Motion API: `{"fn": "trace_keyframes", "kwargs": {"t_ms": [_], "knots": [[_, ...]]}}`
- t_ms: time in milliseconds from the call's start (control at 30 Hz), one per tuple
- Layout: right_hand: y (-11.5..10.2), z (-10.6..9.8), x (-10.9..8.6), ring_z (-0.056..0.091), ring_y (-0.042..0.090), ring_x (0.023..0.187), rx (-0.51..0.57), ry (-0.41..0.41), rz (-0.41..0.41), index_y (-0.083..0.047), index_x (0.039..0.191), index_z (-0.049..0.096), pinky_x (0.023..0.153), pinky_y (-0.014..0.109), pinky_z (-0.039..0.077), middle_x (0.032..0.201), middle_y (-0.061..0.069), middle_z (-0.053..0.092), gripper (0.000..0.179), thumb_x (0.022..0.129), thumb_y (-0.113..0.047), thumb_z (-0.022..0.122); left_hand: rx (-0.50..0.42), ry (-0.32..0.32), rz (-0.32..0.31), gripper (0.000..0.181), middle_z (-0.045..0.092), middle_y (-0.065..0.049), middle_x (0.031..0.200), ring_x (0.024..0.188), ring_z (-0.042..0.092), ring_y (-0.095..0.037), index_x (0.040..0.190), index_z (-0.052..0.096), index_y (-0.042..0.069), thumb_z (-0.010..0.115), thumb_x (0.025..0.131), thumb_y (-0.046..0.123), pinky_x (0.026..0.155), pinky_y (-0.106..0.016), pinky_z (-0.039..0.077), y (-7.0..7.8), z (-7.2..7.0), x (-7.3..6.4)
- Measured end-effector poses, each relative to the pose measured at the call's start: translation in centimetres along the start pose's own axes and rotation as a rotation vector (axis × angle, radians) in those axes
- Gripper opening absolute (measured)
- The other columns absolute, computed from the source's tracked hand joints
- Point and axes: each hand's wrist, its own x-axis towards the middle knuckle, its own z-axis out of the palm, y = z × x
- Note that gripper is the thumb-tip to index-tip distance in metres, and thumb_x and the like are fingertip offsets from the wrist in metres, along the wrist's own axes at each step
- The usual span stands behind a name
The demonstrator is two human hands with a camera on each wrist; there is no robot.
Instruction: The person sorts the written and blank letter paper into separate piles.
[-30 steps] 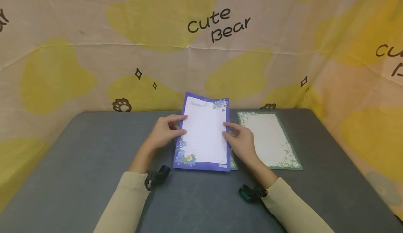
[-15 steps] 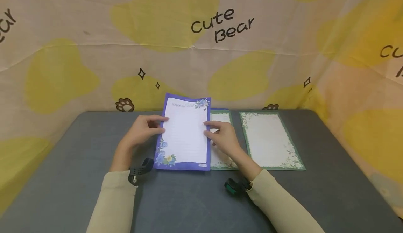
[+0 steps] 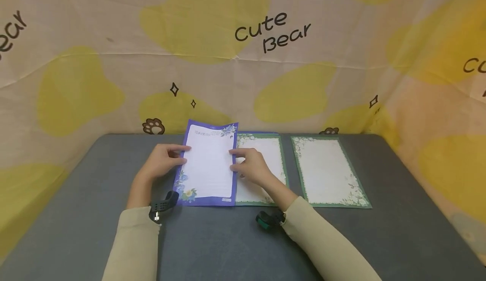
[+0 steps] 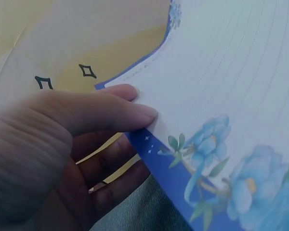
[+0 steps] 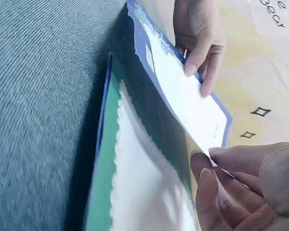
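Observation:
A sheet of purple-bordered letter paper (image 3: 209, 167) with blue flowers is held up between both hands in the head view. My left hand (image 3: 161, 163) pinches its left edge; in the left wrist view the thumb (image 4: 130, 115) lies over the paper's face. On the opposite edge, my right hand (image 3: 252, 167) pinches between thumb and fingers, as the right wrist view shows. Beneath and to the right lies a green-bordered sheet (image 3: 262, 167) with white flowers, partly covered by the purple sheet and right hand. A strip of blue shows along its far edge.
Another green-bordered sheet (image 3: 330, 171) lies flat to the right, a narrow gap away. The sheets are on a dark grey table (image 3: 212, 247). A patterned cloth backdrop (image 3: 212, 70) rises behind the table's far edge.
Both hands have carried the purple sheet to the left, uncovering more of the green-bordered sheet beneath. Its top edge sits slightly lower now. The right-hand green sheet stays in place.

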Motion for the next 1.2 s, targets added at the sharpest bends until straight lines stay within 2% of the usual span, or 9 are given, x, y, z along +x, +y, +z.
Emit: {"fn": "trace_keyframes", "kwargs": {"t_ms": [200, 433, 533, 600, 700, 767, 800, 1033, 1200], "knots": [[-0.1, 1.0, 0.7, 0.062, 0.011, 0.053, -0.064, -0.028, -0.031, -0.006, 0.129, 0.069, 0.055, 0.024, 0.054, 0.129, 0.02, 0.07, 0.044, 0.086, -0.005, 0.076, 0.022, 0.022, -0.039, 0.037, 0.069, -0.021, 0.105, 0.086, 0.054, -0.024, 0.126, 0.071, 0.003, 0.073, 0.089, 0.007, 0.07, -0.026, 0.046, -0.9, -0.2, -0.1], [-0.1, 1.6, 1.5, 0.064, 0.014, 0.083, -0.229, -0.029, -0.049, -0.009, 0.126, 0.072, 0.078, 0.028, 0.053, 0.123, 0.01, 0.074, 0.044, 0.083, -0.01, 0.08, 0.064, 0.012, -0.068, 0.037, 0.067, -0.021, 0.1, 0.082, 0.054, -0.024, 0.125, 0.071, 0.002, 0.071, 0.089, 0.005, 0.069, -0.028, 0.045, -1.1, -0.2, -0.1], [0.0, 2.1, 1.6, 0.055, 0.015, 0.078, -0.269, -0.062, -0.034, -0.01, 0.127, 0.071, 0.073, 0.029, 0.049, 0.106, 0.014, 0.076, 0.045, 0.083, -0.011, 0.081, 0.076, 0.007, -0.086, 0.037, 0.067, -0.022, 0.102, 0.083, 0.054, -0.024, 0.125, 0.07, 0.0, 0.07, 0.088, 0.004, 0.069, -0.029, 0.044, -1.1, -0.2, -0.2], [0.0, 2.3, 1.7, 0.06, 0.016, 0.083, -0.312, -0.066, -0.036, -0.012, 0.126, 0.072, 0.076, 0.03, 0.052, 0.106, 0.014, 0.076, 0.044, 0.083, -0.014, 0.082, 0.086, 0.006, -0.095, 0.038, 0.067, -0.024, 0.105, 0.085, 0.055, -0.025, 0.125, 0.07, -0.001, 0.07, 0.088, 0.003, 0.07, -0.029, 0.044, -1.2, -0.3, -0.3], [-0.2, 2.7, 1.7, 0.07, 0.024, 0.104, -0.359, -0.069, -0.046, -0.013, 0.126, 0.072, 0.088, 0.037, 0.057, 0.117, 0.014, 0.075, 0.043, 0.084, -0.016, 0.082, 0.104, -0.005, -0.119, 0.04, 0.067, -0.024, 0.108, 0.089, 0.056, -0.026, 0.127, 0.069, 0.0, 0.071, 0.088, 0.006, 0.072, -0.029, 0.045, -1.3, -0.6, -0.4], [-0.2, 2.8, 1.7, 0.064, 0.027, 0.127, -0.399, -0.048, -0.059, -0.014, 0.125, 0.073, 0.101, 0.042, 0.055, 0.132, 0.008, 0.07, 0.042, 0.084, -0.019, 0.082, 0.12, -0.02, -0.13, 0.042, 0.067, -0.023, 0.107, 0.09, 0.056, -0.027, 0.128, 0.069, 0.001, 0.074, 0.087, 0.01, 0.073, -0.029, 0.046, -1.3, -0.6, -0.3], [-0.3, 2.8, 1.6, 0.063, 0.028, 0.128, -0.405, -0.047, -0.06, -0.013, 0.125, 0.073, 0.102, 0.044, 0.055, 0.133, 0.009, 0.07, 0.042, 0.084, -0.019, 0.082, 0.128, -0.028, -0.136, 0.043, 0.067, -0.022, 0.106, 0.091, 0.056, -0.027, 0.129, 0.068, 0.001, 0.075, 0.087, 0.012, 0.074, -0.03, 0.046, -1.3, -0.6, -0.3], [-0.4, 2.5, 1.0, 0.065, 0.028, 0.125, -0.468, -0.028, -0.096, -0.012, 0.127, 0.072, 0.098, 0.044, 0.057, 0.135, 0.008, 0.068, 0.045, 0.084, -0.024, 0.083, 0.173, -0.06, -0.139, 0.056, 0.066, -0.023, 0.113, 0.09, 0.055, -0.026, 0.134, 0.065, 0.003, 0.08, 0.085, 0.022, 0.075, -0.033, 0.047, -1.6, -0.5, -0.2], [0.1, 1.3, 0.2, 0.07, 0.02, 0.103, -0.431, -0.004, -0.198, -0.012, 0.131, 0.069, 0.083, 0.036, 0.059, 0.138, 0.006, 0.065, 0.052, 0.084, -0.03, 0.083, 0.211, -0.042, -0.122, 0.062, 0.066, -0.022, 0.113, 0.087, 0.057, -0.025, 0.136, 0.063, 0.004, 0.081, 0.084, 0.032, 0.07, -0.03, 0.047, -1.9, -0.9, -0.2]]}}
